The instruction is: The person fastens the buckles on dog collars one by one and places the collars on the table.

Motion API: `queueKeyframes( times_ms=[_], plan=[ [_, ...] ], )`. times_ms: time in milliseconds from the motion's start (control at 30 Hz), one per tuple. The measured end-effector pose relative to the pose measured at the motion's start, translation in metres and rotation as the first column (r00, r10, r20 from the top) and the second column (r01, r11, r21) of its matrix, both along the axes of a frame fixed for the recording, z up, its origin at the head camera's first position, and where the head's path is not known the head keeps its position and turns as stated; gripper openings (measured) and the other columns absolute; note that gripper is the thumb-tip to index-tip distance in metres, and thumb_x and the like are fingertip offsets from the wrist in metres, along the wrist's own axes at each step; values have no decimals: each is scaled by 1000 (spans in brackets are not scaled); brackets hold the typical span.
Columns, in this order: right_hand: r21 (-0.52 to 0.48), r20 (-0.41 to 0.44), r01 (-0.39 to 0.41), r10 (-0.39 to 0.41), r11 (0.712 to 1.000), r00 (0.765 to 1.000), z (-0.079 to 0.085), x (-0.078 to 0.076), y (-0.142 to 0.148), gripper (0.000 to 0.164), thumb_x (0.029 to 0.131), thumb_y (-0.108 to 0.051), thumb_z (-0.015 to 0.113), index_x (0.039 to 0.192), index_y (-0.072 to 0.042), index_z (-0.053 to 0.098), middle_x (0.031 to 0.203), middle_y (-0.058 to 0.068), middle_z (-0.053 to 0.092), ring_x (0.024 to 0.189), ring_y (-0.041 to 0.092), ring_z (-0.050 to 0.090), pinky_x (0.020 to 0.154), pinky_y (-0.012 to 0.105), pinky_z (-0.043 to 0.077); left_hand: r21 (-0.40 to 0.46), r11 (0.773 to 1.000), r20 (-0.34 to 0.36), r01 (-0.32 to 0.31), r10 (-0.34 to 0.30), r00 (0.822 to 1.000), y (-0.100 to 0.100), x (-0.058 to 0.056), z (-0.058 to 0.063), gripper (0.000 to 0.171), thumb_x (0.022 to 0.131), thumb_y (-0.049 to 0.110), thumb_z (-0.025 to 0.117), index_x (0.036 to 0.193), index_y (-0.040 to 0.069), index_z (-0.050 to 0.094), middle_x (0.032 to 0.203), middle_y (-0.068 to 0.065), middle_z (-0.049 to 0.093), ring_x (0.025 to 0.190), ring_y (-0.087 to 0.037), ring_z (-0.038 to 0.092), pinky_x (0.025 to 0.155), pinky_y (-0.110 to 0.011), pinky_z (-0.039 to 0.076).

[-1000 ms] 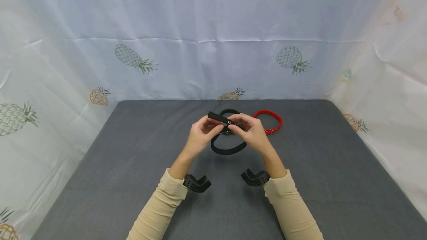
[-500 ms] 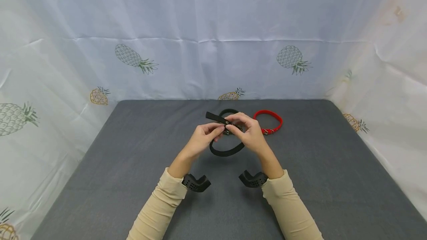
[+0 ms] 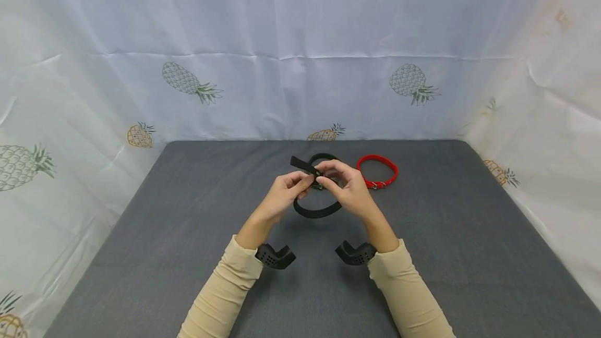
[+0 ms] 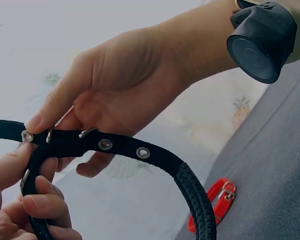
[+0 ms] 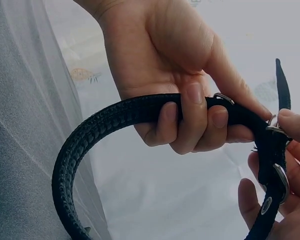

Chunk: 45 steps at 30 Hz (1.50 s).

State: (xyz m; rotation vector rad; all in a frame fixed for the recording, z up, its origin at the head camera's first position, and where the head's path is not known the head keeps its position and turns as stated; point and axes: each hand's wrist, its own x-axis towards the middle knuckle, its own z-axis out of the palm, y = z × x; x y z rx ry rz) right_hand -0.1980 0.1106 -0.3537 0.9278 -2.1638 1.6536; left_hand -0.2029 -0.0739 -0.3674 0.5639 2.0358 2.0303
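A black buckle collar [image 3: 316, 214] hangs in a loop between both hands, its tail [image 3: 302, 165] pointing up to the left. My left hand [image 3: 278, 195] curls its fingers round the band beside the buckle; in the right wrist view, the left hand [image 5: 165, 65] shows three fingers wrapped over the padded strap. My right hand [image 3: 351, 189] pinches the strap at the buckle. In the left wrist view, the right hand [image 4: 135, 75] has its thumb by a metal eyelet [image 4: 27, 136], and the tail runs through the metal loops. More eyelets [image 4: 143, 153] line the strap.
A red collar [image 3: 377, 157], buckled into a ring, lies on the grey table [image 3: 197, 213] at the back right. Another dark collar [image 3: 322, 156] lies behind the hands, partly hidden by them. A white curtain [image 3: 300, 25] with pineapple prints stands behind the table.
Both hands have shifted slightly left with the black collar. The left fingers have moved down from the tail towards the buckle, leaving more of the tail showing. The other collars have stayed put.
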Motion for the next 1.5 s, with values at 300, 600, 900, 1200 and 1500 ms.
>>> queueKeyframes(
  times_ms=[300, 600, 900, 1200, 1500],
  plan=[
    [-29, -16, -67, 66, 997, 998, 0, -1, 2, 23, 90, -1, 63, 109, 11, 62, 104, 27, 61, 88, -5, 59, 78, 20, 53, -13, 1000, 0, -6, 6, 1000, 0, 0, -1, 22, 98, 30, 56, 89, 10, 59, 66, 9, 45, 66, -13, 42, 71, -27, 36],
    [-52, 4, -75, 75, 996, 997, 1, -1, 4, 20, 86, 2, 68, 104, 11, 64, 99, 10, 65, 89, -3, 59, 79, 18, 53, 2, 1000, -19, -14, 14, 1000, 1, 1, 0, 30, 100, 14, 53, 99, -15, 56, 62, 8, 39, 61, -9, 36, 71, -27, 32],
    [-25, 119, -96, 98, 995, 988, 4, 0, 8, 21, 84, 3, 69, 104, 11, 66, 99, -14, 63, 86, 0, 60, 78, 22, 54, -4, 1000, -57, 21, -21, 998, -1, 1, -1, 22, 98, 9, 53, 102, -12, 60, 63, 7, 40, 61, -14, 36, 68, -27, 32],
    [45, 217, -129, 116, 991, 969, 7, 0, 13, 18, 83, 8, 68, 100, 12, 66, 101, 28, 63, 84, 3, 58, 77, 23, 55, -42, 998, -14, 55, -55, 998, -2, 1, -1, 10, 96, 7, 56, 97, 3, 65, 66, 6, 42, 63, -11, 39, 69, -31, 33],
    [6, 340, -116, 108, 993, 934, 8, -3, 17, 17, 85, 6, 65, 100, 11, 61, 102, 13, 63, 83, 3, 60, 76, 20, 54, -142, 988, 10, 57, -56, 998, -8, 4, 9, 22, 98, 18, 56, 103, -3, 59, 76, 4, 46, 76, -14, 45, 76, -31, 34]
  ],
)
